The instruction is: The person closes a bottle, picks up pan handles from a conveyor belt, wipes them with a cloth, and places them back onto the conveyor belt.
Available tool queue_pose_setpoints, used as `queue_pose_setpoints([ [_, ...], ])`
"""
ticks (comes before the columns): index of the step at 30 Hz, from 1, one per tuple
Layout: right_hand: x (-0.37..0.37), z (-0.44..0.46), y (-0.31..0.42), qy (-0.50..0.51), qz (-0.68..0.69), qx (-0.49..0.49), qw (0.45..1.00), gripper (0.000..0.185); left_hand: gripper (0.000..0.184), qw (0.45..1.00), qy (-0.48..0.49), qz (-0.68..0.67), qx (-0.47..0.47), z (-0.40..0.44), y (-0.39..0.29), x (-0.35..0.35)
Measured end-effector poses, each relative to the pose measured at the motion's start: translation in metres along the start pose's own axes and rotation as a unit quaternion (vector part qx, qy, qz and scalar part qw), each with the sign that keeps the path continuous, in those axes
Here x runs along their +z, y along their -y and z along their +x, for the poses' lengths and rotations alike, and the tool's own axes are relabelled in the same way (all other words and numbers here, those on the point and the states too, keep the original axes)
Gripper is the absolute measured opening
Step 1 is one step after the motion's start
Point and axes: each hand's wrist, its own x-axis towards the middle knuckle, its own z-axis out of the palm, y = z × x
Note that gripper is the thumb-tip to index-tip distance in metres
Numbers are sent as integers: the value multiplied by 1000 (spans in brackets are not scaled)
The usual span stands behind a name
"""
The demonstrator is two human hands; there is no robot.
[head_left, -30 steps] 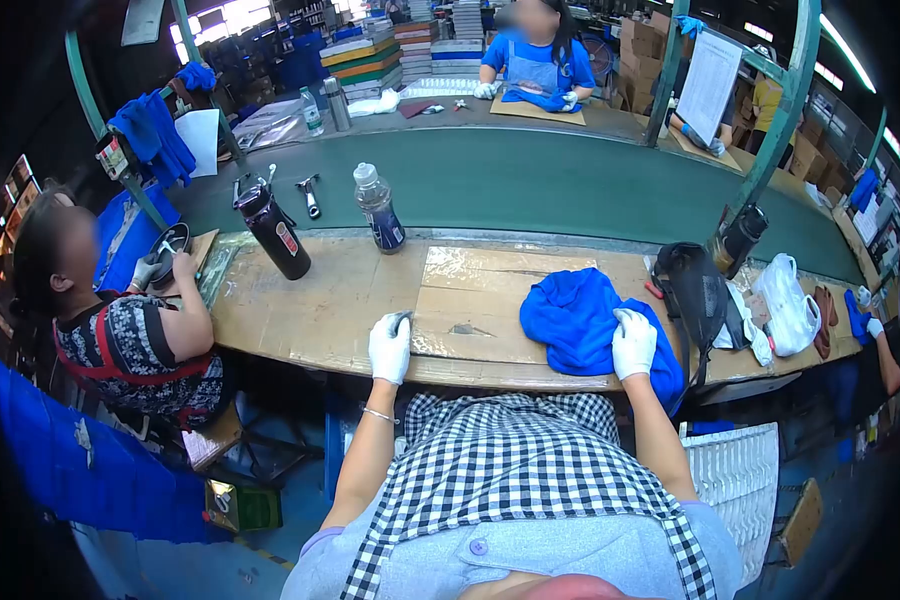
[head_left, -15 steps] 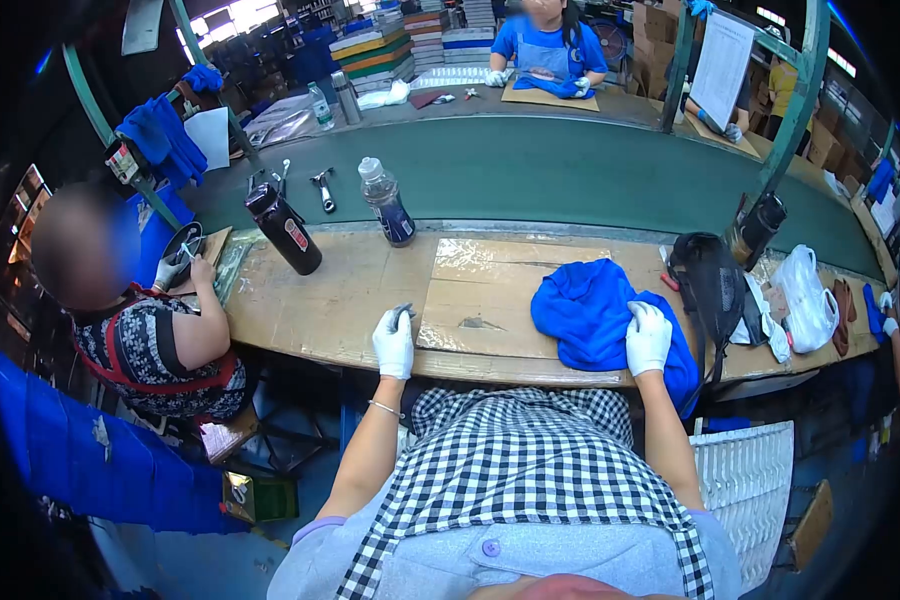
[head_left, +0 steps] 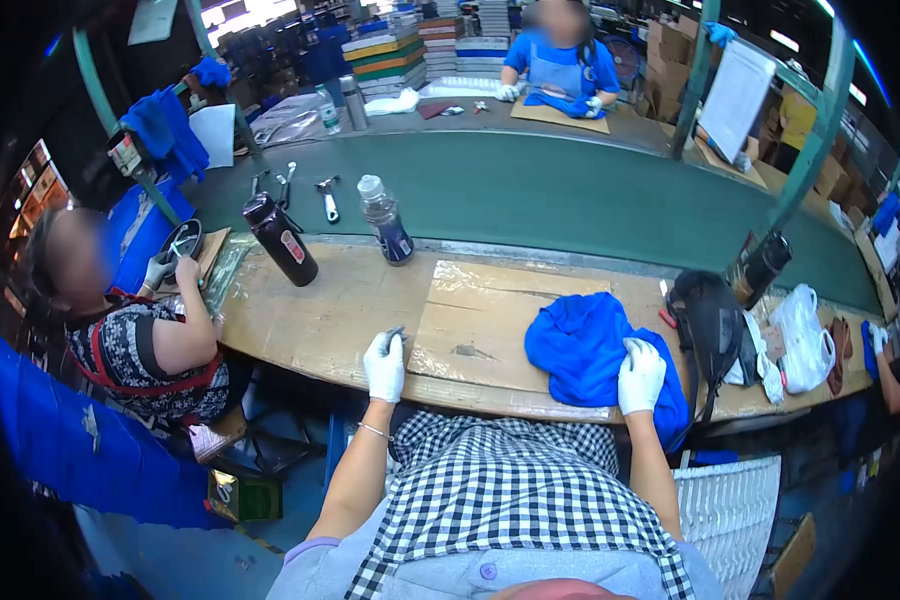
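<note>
My left hand (head_left: 384, 368), in a white glove, is at the front edge of the cardboard-covered bench. Its fingers are curled closed, with something dark grey at the fingertips, too small to make out. To the right, my gloved right hand (head_left: 641, 376) is closed on the near right part of a crumpled blue cloth (head_left: 576, 343). Part of the cloth hangs over the bench edge beside my wrist. Between the hands lies a flat cardboard sheet (head_left: 475, 318) with shiny tape on it.
A dark thermos (head_left: 282, 242) and a drink bottle (head_left: 386, 222) stand behind my left hand. A black backpack (head_left: 708, 325) and a white plastic bag (head_left: 802, 340) are at right. Beyond runs a green conveyor belt (head_left: 530, 190). One person (head_left: 155, 345) sits left; another (head_left: 562, 70) works opposite.
My view has tilted a little, so the bench and its items appear lower. Both hands keep nearly the same places on the bench, the right one still at the blue cloth.
</note>
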Motion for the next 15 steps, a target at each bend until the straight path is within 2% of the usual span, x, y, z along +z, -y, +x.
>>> queue_pose_setpoints([
  [15, -2, 3, 2, 25, -3, -3, 1000, 26, 22, 1000, -12, 8, -13, -3, -4, 1],
])
